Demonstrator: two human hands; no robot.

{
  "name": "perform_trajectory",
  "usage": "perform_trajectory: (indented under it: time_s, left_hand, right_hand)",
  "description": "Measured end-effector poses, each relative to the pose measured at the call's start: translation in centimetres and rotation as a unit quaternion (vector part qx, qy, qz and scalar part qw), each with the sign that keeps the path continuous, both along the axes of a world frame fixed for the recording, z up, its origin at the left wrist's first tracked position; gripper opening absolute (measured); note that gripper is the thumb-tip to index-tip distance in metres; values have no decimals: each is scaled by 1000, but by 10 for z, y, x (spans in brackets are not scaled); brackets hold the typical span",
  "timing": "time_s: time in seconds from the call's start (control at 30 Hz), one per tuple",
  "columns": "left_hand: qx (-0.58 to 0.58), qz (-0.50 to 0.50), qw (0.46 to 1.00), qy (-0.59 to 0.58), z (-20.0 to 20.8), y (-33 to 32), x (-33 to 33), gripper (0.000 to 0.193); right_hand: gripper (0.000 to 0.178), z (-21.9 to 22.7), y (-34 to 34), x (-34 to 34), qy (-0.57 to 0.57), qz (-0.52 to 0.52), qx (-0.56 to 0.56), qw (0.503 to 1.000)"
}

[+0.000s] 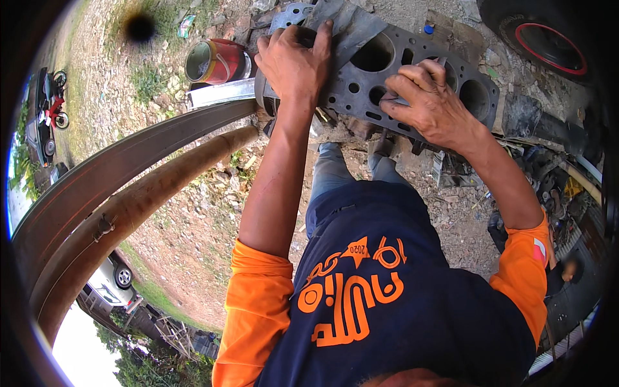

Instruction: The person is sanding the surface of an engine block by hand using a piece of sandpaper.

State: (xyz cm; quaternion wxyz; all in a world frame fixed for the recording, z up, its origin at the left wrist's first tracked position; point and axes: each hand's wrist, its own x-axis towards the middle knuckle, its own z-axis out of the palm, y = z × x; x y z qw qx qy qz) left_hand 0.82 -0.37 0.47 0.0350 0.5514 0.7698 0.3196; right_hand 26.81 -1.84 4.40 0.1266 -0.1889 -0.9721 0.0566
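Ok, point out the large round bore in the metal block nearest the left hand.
The bore beside the grey sheet, between left hand and right hand; the other large bores showing lie farther right.

Red bucket (227,62) and wheel (549,49) (red-rimmed).

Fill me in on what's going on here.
A person has both bare hands at a grey engine block. The left hand is over a dark sheet at the block's left end; the right hand is curled on its top face, and whether it grips anything is unclear. A red bucket sits nearby.
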Motion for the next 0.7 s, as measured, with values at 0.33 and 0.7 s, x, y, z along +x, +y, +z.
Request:
perform_trajectory:
  time_s: [0.33, 0.7]
  left_hand:
    - [-3, 3, 1000, 10, 0, 1, 0, 58]
    - [7, 4, 1000, 5, -1, 1, 0, 59]
  right_hand:
    - [24, 2, 3, -6, 5, 13, -13, 1000]
    - [23, 0, -2, 2, 20, -16, -38, 999]
